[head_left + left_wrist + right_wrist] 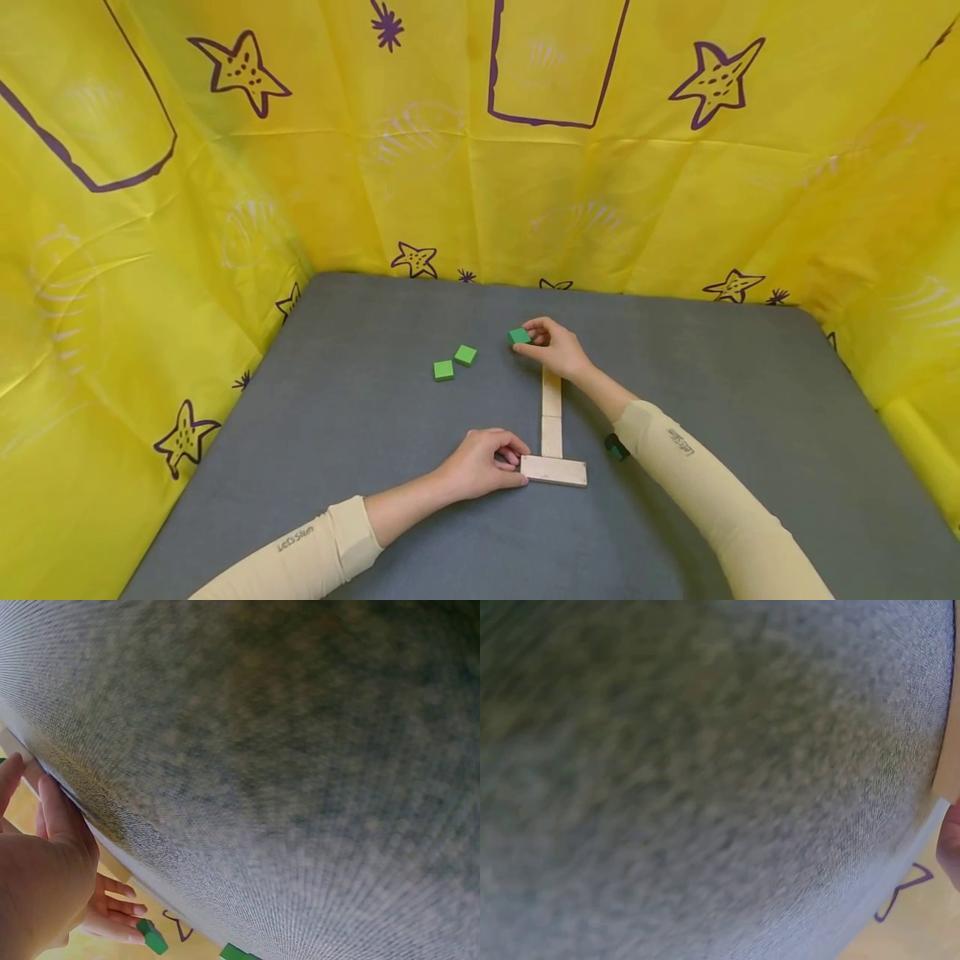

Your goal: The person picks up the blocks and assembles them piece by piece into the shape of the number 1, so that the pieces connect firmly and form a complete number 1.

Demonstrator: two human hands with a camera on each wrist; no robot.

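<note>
My right hand [553, 348] pinches a dark green square block [519, 336] between thumb and fingers, over the far end of a line of flat wooden blocks [552, 414]. A wooden crosspiece block [553, 470] lies across the near end of that line. Its left end is between the thumb and fingers of my left hand [483, 462]. In the left wrist view the left hand [45, 870] is close up, with the right hand [109, 911] and its green block [152, 937] beyond. A wooden block [949, 757] shows at the right wrist view's edge.
Two light green blocks, one nearer [443, 371] and one farther [465, 356], lie left of the wooden line on the grey table [360, 333]. A dark green and black item [617, 447] is partly hidden by the right sleeve. Yellow patterned cloth [450, 192] hangs around the table.
</note>
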